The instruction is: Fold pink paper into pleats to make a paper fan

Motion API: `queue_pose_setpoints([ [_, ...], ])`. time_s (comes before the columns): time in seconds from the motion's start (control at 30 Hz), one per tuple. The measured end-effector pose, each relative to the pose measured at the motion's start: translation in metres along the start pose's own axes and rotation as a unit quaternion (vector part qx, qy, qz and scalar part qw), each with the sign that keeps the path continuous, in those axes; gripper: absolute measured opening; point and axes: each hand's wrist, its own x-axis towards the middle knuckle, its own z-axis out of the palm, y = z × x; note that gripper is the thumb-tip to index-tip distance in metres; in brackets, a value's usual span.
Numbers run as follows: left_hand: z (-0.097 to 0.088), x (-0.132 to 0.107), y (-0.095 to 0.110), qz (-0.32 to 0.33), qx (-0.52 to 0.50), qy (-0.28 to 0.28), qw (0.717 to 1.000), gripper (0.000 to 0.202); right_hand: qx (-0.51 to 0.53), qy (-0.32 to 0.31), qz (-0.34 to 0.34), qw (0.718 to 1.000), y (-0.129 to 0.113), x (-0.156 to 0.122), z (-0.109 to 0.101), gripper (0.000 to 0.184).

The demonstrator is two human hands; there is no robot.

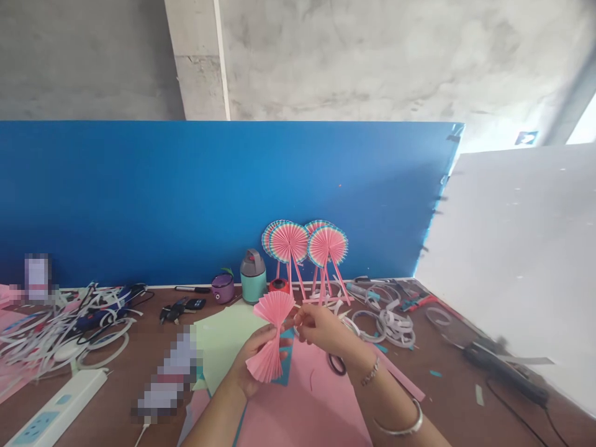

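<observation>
A pink pleated paper (274,307), pinched narrow at its middle and flared at both ends like a bow, stands upright above the table. My left hand (254,357) is closed around its lower middle. To the right of the narrow waist is my right hand (316,323), its fingers curled together in a pinch. Whatever lies between those fingertips is too small to make out. Under both hands lie pink paper sheets (302,416), with a blue piece (287,366) behind the pleated paper and pale green sheets (216,335) to the left.
Finished round pink fans (289,242) on stick legs lean by the blue partition (139,198). Nearby stand a teal flask (253,285) and purple pot (223,288). Coiled white strips (395,326) and a black hot-glue gun (505,369) lie right; a power strip (58,406) lies left.
</observation>
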Motion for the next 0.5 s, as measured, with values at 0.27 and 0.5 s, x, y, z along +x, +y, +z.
queue_pose_setpoints([
  [0.27,-0.006,0.006,-0.002,-0.032,-0.045,-0.005,0.998,0.017,-0.174,0.050,-0.067,0.981,-0.015,-0.009,-0.001,0.027],
  [0.5,-0.005,0.005,-0.004,-0.011,-0.026,0.020,0.999,0.018,-0.061,-0.026,-0.031,0.997,-0.010,-0.008,-0.001,0.030],
])
